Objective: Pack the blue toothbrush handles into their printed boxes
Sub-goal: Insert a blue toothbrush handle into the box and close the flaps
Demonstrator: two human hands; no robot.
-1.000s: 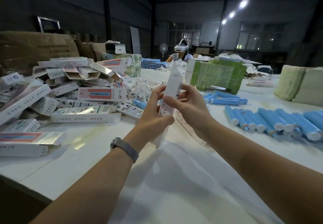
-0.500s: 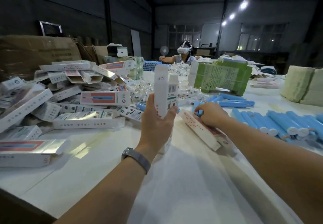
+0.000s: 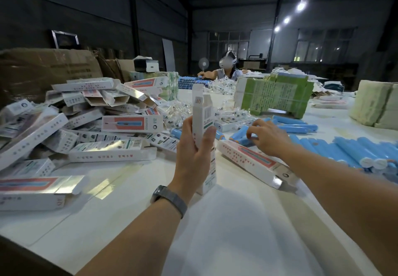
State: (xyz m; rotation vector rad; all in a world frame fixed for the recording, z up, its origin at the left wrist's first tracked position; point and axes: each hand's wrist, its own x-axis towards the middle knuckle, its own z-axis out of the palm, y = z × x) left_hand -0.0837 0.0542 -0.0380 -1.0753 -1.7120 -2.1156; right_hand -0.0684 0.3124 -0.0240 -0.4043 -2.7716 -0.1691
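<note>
Blue plastic toothbrush handle (image 3: 239,134) lies at two o'clock under your curled right hand (image 3: 266,139), grip unclear; left hand (image 3: 195,157) grips the upright white printed box (image 3: 202,122).

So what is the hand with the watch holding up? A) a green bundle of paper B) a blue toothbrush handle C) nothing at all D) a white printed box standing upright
D: the left hand, the one with the watch on its wrist, grips a white printed box upright with its top flap open, while the right hand reaches down to the blue toothbrush handles on the table.
</note>
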